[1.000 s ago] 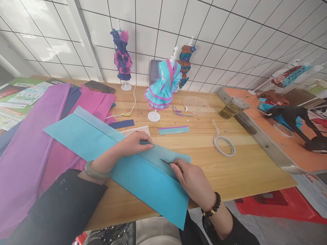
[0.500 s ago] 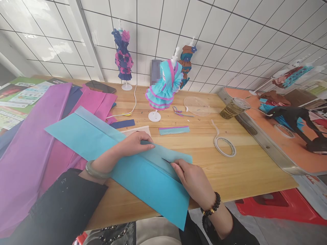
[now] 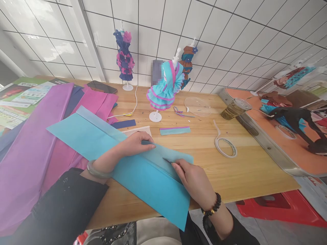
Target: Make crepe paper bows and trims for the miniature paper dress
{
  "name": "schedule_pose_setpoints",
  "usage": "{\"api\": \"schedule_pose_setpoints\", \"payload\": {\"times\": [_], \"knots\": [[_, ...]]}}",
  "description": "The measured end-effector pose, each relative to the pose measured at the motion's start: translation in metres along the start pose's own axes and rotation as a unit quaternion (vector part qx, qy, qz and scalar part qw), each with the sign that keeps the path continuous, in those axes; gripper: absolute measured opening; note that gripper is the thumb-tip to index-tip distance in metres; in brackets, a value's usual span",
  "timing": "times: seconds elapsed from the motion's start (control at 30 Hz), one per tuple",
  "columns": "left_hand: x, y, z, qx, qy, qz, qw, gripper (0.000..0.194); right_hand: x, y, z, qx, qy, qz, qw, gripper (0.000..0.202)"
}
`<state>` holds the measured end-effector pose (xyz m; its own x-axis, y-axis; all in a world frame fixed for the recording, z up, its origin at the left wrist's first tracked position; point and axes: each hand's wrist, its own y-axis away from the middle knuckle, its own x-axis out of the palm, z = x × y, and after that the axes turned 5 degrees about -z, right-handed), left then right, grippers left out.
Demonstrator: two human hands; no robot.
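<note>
The left hand (image 3: 140, 143) lies over the far side of a long turquoise sheet (image 3: 155, 185), thumb on top and fingers curled; whether it pinches the sheet or only presses it cannot be told. The right hand (image 3: 191, 173) is closed around a thin dark pointed tool (image 3: 167, 160), its grip end hidden, the tip over the sheet's lighter band. The sheet lies slantwise across the front of the wooden desk (image 3: 255, 177), one corner overhanging the near edge. Its left end rests on pink sheets (image 3: 100, 102), with a purple sheet (image 3: 38, 153) beside them by the desk's left edge. Past the hands lies a turquoise strip with a purple border (image 3: 175, 130); a tape roll (image 3: 226, 148) sits toward the right edge. Near the far edge stands a ruffled turquoise doll dress (image 3: 163, 93) on a white stand, and a lidded cup (image 3: 235, 109) is close to the far right corner.
</note>
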<state>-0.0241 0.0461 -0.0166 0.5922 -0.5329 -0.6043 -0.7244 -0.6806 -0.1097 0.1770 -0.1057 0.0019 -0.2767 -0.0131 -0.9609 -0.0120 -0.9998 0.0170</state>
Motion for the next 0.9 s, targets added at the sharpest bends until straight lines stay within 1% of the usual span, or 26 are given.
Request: {"api": "schedule_pose_setpoints", "payload": {"times": [0.23,0.37,0.6,0.77,0.9], "knots": [[0.001,0.0,0.001,0.005,-0.001,-0.003,1.0,0.023,-0.006,0.001,-0.001,0.004,-0.013,0.018,1.0,0.035],[0.001,0.0,0.002,0.004,-0.002,-0.007,1.0,0.023,-0.006,-0.002,0.003,-0.001,-0.008,0.035,0.999,0.037],[0.001,0.0,0.001,0.001,0.008,-0.011,1.0,0.023,-0.007,-0.008,0.007,-0.005,0.017,0.029,0.999,0.039],[0.001,0.001,0.0,-0.008,0.007,-0.009,1.0,0.025,-0.011,-0.005,0.001,-0.004,-0.001,0.031,1.0,0.039],[0.001,0.001,-0.001,-0.011,0.01,-0.01,1.0,0.024,-0.019,0.002,-0.011,0.01,-0.03,0.045,0.998,0.037]]}}
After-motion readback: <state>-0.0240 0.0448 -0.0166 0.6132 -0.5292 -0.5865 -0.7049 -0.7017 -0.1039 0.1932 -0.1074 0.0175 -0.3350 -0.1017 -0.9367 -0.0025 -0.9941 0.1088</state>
